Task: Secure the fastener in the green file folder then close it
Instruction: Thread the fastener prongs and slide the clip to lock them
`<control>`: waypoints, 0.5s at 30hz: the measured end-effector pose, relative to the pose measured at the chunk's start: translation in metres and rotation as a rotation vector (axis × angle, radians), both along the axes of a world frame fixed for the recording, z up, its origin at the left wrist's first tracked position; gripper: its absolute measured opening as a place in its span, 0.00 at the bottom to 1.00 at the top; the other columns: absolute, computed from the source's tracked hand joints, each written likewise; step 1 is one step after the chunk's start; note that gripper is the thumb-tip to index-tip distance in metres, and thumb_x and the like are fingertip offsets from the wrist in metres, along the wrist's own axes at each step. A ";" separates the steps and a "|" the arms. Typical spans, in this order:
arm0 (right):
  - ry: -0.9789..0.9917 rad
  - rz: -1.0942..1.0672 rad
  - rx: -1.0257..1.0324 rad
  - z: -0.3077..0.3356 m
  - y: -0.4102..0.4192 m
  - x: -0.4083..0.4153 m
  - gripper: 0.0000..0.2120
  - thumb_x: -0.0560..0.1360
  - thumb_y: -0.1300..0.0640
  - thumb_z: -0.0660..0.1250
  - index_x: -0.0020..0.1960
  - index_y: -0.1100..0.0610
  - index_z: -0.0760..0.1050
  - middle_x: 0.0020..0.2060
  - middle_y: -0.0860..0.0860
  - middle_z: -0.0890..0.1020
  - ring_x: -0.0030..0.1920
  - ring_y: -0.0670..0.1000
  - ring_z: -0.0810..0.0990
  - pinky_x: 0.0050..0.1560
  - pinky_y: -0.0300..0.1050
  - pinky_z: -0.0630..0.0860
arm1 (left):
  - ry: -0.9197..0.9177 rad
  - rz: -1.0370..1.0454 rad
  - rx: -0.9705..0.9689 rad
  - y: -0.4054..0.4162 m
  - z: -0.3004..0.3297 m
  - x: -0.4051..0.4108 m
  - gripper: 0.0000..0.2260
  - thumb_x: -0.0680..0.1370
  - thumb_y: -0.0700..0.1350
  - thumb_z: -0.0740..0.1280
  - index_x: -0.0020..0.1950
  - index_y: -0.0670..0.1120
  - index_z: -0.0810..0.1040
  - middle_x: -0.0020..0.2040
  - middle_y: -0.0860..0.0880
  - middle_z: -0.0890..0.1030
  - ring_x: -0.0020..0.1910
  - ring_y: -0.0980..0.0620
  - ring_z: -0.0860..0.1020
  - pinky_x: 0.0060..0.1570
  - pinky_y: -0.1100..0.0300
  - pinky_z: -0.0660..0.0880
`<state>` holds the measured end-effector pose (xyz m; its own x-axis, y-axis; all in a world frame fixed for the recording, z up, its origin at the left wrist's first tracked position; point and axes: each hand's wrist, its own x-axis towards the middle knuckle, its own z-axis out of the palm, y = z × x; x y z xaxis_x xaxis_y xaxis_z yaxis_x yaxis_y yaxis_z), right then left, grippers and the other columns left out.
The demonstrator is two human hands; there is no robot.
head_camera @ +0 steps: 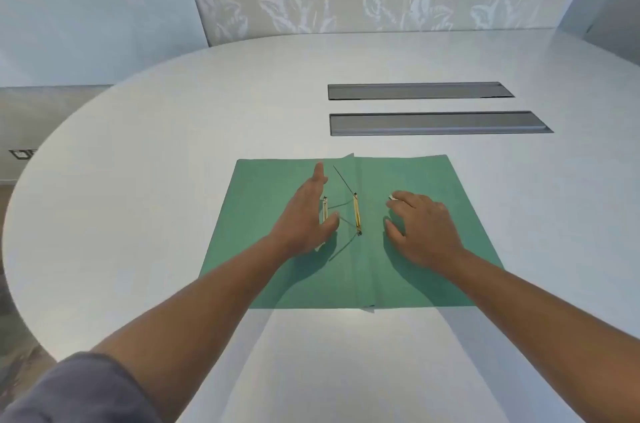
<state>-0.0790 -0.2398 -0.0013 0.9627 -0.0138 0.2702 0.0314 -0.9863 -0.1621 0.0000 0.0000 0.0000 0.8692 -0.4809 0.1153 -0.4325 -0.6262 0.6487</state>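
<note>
The green file folder [433,214] lies open and flat on the white table, its spine crease running toward me. A yellow fastener strip [357,213] sits along the crease, with thin dark prongs sticking out from both ends. A second pale strip [325,211] lies just left of it, partly under my left hand [306,214]. That hand hovers over the left flap, fingers straight and apart, the thumb near the pale strip. My right hand [420,227] rests on the right flap with its fingers curled and spread, holding nothing that I can see.
The rounded white table [173,145] curves away on the left, with floor beyond its edge. Two grey recessed cable trays [433,123] lie behind the folder at the right. A patterned wall stands at the back.
</note>
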 end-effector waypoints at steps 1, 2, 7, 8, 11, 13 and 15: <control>0.005 0.006 0.011 -0.001 -0.002 -0.001 0.16 0.77 0.50 0.65 0.62 0.54 0.80 0.67 0.50 0.80 0.64 0.57 0.78 0.59 0.58 0.75 | -0.015 0.003 0.002 -0.002 0.000 0.001 0.43 0.80 0.52 0.67 0.82 0.52 0.37 0.80 0.49 0.64 0.77 0.49 0.62 0.72 0.58 0.58; -0.001 0.007 0.041 -0.002 -0.004 -0.001 0.15 0.77 0.51 0.66 0.60 0.54 0.81 0.66 0.50 0.80 0.63 0.57 0.79 0.58 0.57 0.77 | -0.029 0.011 0.030 -0.004 0.000 0.003 0.43 0.80 0.53 0.66 0.83 0.51 0.38 0.79 0.49 0.65 0.77 0.48 0.63 0.71 0.58 0.59; -0.007 0.005 0.241 -0.009 -0.012 0.000 0.12 0.76 0.55 0.70 0.58 0.55 0.83 0.65 0.49 0.81 0.59 0.54 0.80 0.56 0.49 0.78 | -0.037 0.077 0.145 -0.012 -0.002 0.011 0.45 0.78 0.63 0.65 0.83 0.49 0.41 0.73 0.49 0.74 0.70 0.44 0.73 0.65 0.47 0.71; -0.014 -0.015 0.273 -0.008 -0.015 0.001 0.12 0.75 0.56 0.71 0.58 0.56 0.83 0.63 0.49 0.81 0.58 0.55 0.81 0.55 0.49 0.78 | -0.045 0.080 0.171 -0.013 -0.004 0.013 0.45 0.77 0.65 0.65 0.83 0.50 0.42 0.71 0.50 0.76 0.67 0.44 0.74 0.63 0.47 0.73; -0.011 -0.094 0.270 -0.004 -0.020 0.004 0.12 0.73 0.57 0.71 0.57 0.56 0.82 0.57 0.51 0.83 0.54 0.58 0.80 0.50 0.50 0.79 | -0.080 0.083 0.281 -0.017 -0.004 0.018 0.46 0.74 0.71 0.63 0.82 0.48 0.49 0.65 0.49 0.79 0.62 0.43 0.76 0.57 0.45 0.76; 0.048 -0.148 0.259 -0.001 -0.025 0.009 0.13 0.72 0.57 0.70 0.56 0.54 0.82 0.54 0.52 0.83 0.52 0.59 0.79 0.49 0.53 0.79 | -0.113 0.081 0.325 -0.021 -0.004 0.022 0.46 0.73 0.73 0.63 0.80 0.46 0.55 0.61 0.48 0.79 0.60 0.42 0.75 0.56 0.45 0.75; 0.132 -0.189 0.303 0.002 -0.029 0.011 0.11 0.72 0.56 0.69 0.54 0.52 0.82 0.51 0.52 0.83 0.49 0.57 0.80 0.48 0.54 0.79 | -0.124 0.073 0.317 -0.025 -0.003 0.024 0.46 0.72 0.72 0.65 0.80 0.46 0.57 0.63 0.47 0.78 0.63 0.41 0.74 0.60 0.45 0.73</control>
<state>-0.0676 -0.2690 0.0005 0.9618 -0.2550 0.0999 -0.1876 -0.8792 -0.4380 0.0238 -0.0248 -0.0035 0.8915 -0.4465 0.0772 -0.4423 -0.8205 0.3621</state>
